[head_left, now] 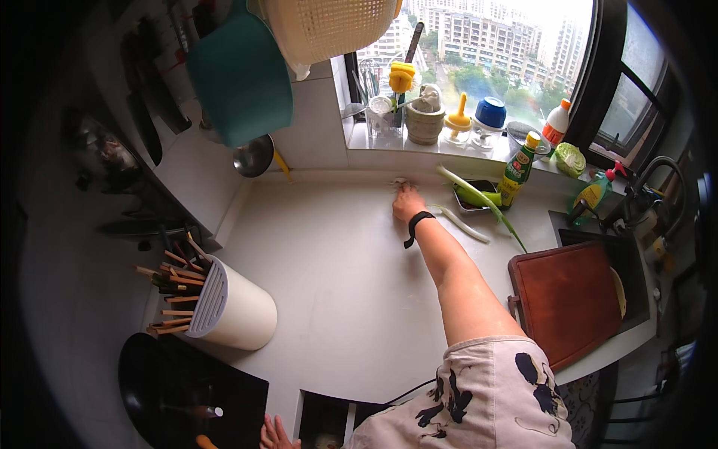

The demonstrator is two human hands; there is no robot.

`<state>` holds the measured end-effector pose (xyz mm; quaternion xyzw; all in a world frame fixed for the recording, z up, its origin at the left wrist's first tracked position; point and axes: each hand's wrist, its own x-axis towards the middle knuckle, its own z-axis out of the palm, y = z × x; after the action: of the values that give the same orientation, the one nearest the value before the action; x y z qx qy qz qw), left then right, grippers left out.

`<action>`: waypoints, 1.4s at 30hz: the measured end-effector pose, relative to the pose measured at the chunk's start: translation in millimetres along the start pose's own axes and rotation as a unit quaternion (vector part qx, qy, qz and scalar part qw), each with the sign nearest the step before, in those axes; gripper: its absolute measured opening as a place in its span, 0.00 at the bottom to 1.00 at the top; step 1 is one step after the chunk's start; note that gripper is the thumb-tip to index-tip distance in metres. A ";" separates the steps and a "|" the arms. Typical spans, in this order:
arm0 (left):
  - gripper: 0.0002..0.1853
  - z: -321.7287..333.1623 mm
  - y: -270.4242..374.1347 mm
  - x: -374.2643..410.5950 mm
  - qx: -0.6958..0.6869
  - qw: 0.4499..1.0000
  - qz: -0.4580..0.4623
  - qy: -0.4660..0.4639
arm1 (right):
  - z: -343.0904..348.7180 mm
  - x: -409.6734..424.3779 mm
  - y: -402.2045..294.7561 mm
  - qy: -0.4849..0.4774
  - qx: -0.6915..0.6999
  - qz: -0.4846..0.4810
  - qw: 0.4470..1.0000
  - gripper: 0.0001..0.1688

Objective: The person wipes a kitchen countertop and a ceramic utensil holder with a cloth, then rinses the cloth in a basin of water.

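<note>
My right hand (408,203) reaches to the back of the white countertop (336,269), a black band around its wrist. Under its fingertips shows a small bit of white cloth or wipe (399,181), pressed near the foot of the back wall; most of it is hidden by the hand. To the right of that hand lie a cut length of scallion (463,225) and a longer scallion stalk (482,197). The long stalk crosses a metal tray (477,209) holding green peppers (483,196). At the bottom edge my left hand (277,433) rests with spread fingers on the counter's front edge, holding nothing.
A white knife-and-chopstick holder (241,308) stands left, behind a black wok (140,387). On the right, a reddish wooden cutting board (566,303) partly covers the sink (634,264). A green sauce bottle (516,171) stands by the tray. Overhead hang a teal dustpan-shaped board (241,78) and basket (331,28).
</note>
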<state>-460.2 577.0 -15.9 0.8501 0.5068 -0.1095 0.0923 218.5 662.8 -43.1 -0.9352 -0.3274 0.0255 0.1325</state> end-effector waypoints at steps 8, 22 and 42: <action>0.49 -0.2 -1.0 0.7 0.002 1.000 0.014 0.009 | -32.8 -59.6 -8.6 0.029 0.076 0.118 0.990 0.29; 0.49 8.0 -5.7 4.1 0.013 1.000 0.012 0.011 | -49.6 -47.4 -12.5 0.100 0.134 0.120 0.979 0.28; 0.49 -0.5 -2.4 0.7 0.017 0.999 0.023 0.018 | 22.1 -73.1 -76.2 -0.002 0.080 -0.080 0.994 0.38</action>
<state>-461.9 578.8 -15.7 0.8649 0.4865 -0.1009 0.0712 112.0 679.8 -47.1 -0.8924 -0.3983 0.0429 0.2077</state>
